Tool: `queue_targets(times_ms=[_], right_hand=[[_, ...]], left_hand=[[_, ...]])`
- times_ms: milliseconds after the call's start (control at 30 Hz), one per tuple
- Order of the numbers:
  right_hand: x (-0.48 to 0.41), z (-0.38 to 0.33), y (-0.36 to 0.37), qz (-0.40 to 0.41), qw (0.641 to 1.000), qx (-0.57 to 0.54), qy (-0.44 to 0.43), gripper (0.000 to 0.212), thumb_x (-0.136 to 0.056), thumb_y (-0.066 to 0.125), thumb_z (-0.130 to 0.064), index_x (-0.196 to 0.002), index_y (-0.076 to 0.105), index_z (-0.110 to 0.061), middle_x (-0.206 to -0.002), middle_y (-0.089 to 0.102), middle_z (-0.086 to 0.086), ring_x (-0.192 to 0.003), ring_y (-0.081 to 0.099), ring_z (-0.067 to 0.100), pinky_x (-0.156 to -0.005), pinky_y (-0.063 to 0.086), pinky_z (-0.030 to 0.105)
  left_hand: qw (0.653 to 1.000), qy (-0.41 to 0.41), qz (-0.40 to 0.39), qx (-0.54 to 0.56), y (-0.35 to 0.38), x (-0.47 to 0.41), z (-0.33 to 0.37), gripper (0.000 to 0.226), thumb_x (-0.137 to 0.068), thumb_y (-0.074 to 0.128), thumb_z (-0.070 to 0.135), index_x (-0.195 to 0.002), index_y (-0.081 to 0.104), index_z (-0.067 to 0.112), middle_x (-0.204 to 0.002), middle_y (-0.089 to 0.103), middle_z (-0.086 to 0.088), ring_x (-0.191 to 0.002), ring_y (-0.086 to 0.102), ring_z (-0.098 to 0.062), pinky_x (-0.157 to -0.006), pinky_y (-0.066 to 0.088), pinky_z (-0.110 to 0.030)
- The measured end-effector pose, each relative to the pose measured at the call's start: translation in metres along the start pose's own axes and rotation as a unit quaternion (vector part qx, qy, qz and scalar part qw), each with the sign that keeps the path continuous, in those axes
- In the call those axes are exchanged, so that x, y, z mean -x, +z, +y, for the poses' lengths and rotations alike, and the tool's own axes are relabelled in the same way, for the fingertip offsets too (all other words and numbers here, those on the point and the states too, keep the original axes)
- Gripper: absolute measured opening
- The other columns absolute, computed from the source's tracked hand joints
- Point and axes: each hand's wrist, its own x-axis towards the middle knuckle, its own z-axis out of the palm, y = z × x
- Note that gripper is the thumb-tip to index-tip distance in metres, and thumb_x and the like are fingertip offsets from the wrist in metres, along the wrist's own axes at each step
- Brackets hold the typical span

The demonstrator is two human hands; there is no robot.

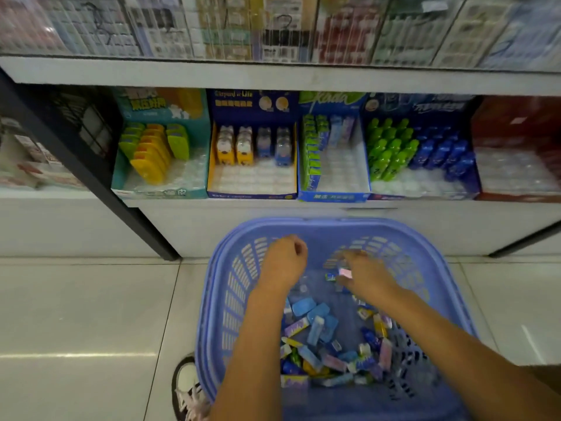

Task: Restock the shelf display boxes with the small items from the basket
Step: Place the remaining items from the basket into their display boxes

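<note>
The small items point(318, 338) lie in a loose heap on the bottom of the blue basket point(230, 287), mostly toward its near side: flat blue cases, pale pink and purple sticks, a few yellow and green pieces. The basket stands on the tiled floor point(91, 314) just in front of the lowest shelf point(273, 205), which I judge keeps the reach from heap to boxes short.

The right grip point(364, 276) is over the far part of the basket, blurred by motion. Its fingers seem to pinch a pink packet point(345, 273) held clear of the heap. A green-blue piece shows just beside it, and I cannot tell whether that is held too. The left grip point(283, 259) hovers over the far left of the basket with its fingers curled in. Whether anything sits inside them cannot be told.

Five open display boxes stand side by side on the shelf, tilted toward the aisle so their stock shows. The box of sticks point(334, 177) has green and pale ones only at its back and left, with most of its tray bare. The pink packet looks like those pale sticks, so it probably belongs there. To its left are the box of bear-shaped cases point(252, 180) and the teal box of yellow and green pieces point(161, 186). To its right are the box of green and blue bottles point(422, 183) and a red box point(519, 177) with no stock that I can make out
</note>
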Motion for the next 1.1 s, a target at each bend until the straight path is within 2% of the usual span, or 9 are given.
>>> queue_targets(times_ms=[133, 233, 300, 433, 533, 800, 933, 1033, 1100], right_hand=[[-0.014, 0.059, 0.050, -0.099, 0.989, 0.019, 0.112, 0.058, -0.090, 0.058, -0.026, -0.141, 0.033, -0.016, -0.127, 0.045, 0.019, -0.112, 0.051, 0.036, -0.092, 0.047, 0.039], [-0.021, 0.075, 0.077, -0.089, 0.984, -0.067, 0.136, 0.042, -0.091, 0.055, -0.018, -0.130, 0.042, -0.011, -0.103, 0.048, 0.011, -0.083, 0.052, 0.028, -0.069, 0.048, 0.037], [-0.026, 0.077, 0.091, -0.069, 0.986, -0.071, 0.135, 0.040, -0.092, 0.051, -0.014, -0.130, 0.040, -0.012, -0.111, 0.047, 0.014, -0.086, 0.049, 0.029, -0.070, 0.045, 0.038], [-0.032, 0.077, 0.114, -0.026, 0.997, -0.050, 0.043, 0.059, -0.091, 0.053, -0.018, -0.145, 0.030, -0.024, -0.144, 0.035, 0.011, -0.129, 0.037, 0.033, -0.105, 0.035, 0.044], [-0.042, 0.078, 0.121, -0.030, 0.996, 0.082, 0.004, 0.062, -0.095, 0.046, -0.013, -0.149, 0.018, -0.023, -0.147, 0.028, 0.011, -0.130, 0.034, 0.035, -0.103, 0.036, 0.043], [-0.058, 0.066, 0.129, -0.075, 0.979, 0.186, -0.035, 0.035, -0.099, 0.034, -0.010, -0.134, 0.037, -0.007, -0.141, 0.038, 0.019, -0.126, 0.042, 0.033, -0.099, 0.038, 0.043], [-0.059, 0.069, 0.128, -0.082, 0.985, 0.148, -0.026, 0.036, -0.097, 0.038, -0.007, -0.133, 0.037, -0.005, -0.140, 0.039, 0.020, -0.126, 0.041, 0.033, -0.099, 0.038, 0.042], [-0.058, 0.064, 0.119, -0.092, 0.995, 0.018, 0.035, 0.033, -0.098, 0.037, -0.009, -0.130, 0.035, -0.001, -0.127, 0.051, 0.021, -0.101, 0.053, 0.030, -0.076, 0.039, 0.037], [-0.056, 0.059, 0.106, -0.107, 0.990, -0.061, 0.066, 0.042, -0.099, 0.041, -0.017, -0.136, 0.031, 0.001, -0.127, 0.051, 0.022, -0.106, 0.055, 0.032, -0.080, 0.043, 0.037]], left_hand=[[0.981, -0.060, -0.162, -0.082, 0.065, 0.012, -0.032, 0.025, -0.092, 0.049, 0.011, -0.109, 0.063, -0.001, -0.115, 0.064, -0.020, -0.109, 0.059, -0.033, -0.086, 0.045, -0.036], [0.960, -0.075, -0.238, -0.126, 0.099, 0.018, -0.051, 0.029, -0.095, 0.049, 0.013, -0.118, 0.054, -0.004, -0.121, 0.057, -0.023, -0.114, 0.054, -0.036, -0.090, 0.042, -0.040], [0.956, -0.069, -0.246, -0.142, 0.112, 0.014, -0.057, 0.034, -0.095, 0.050, 0.016, -0.124, 0.051, -0.002, -0.126, 0.053, -0.022, -0.116, 0.052, -0.035, -0.094, 0.041, -0.040], [0.954, -0.047, -0.239, -0.174, 0.130, 0.011, -0.070, 0.037, -0.098, 0.045, 0.019, -0.130, 0.048, 0.002, -0.133, 0.048, -0.020, -0.121, 0.045, -0.032, -0.102, 0.037, -0.039], [0.956, -0.049, -0.218, -0.190, 0.141, 0.011, -0.078, 0.042, -0.098, 0.044, 0.024, -0.137, 0.040, 0.007, -0.140, 0.038, -0.016, -0.127, 0.037, -0.033, -0.107, 0.031, -0.037], [0.947, -0.115, -0.179, -0.240, 0.159, 0.004, -0.084, 0.074, -0.086, 0.061, 0.048, -0.143, 0.027, 0.014, -0.147, 0.027, -0.016, -0.135, 0.029, -0.034, -0.108, 0.033, -0.047], [0.940, -0.126, -0.193, -0.251, 0.165, -0.001, -0.083, 0.073, -0.086, 0.061, 0.048, -0.141, 0.030, 0.013, -0.146, 0.029, -0.018, -0.134, 0.030, -0.036, -0.107, 0.033, -0.049], [0.938, -0.179, -0.209, -0.210, 0.167, -0.004, -0.080, 0.069, -0.086, 0.066, 0.037, -0.139, 0.031, 0.009, -0.141, 0.036, -0.016, -0.129, 0.039, -0.034, -0.103, 0.040, -0.048], [0.936, -0.205, -0.220, -0.183, 0.164, -0.008, -0.082, 0.059, -0.089, 0.066, 0.024, -0.136, 0.037, 0.004, -0.138, 0.041, -0.016, -0.125, 0.046, -0.033, -0.100, 0.045, -0.046]])
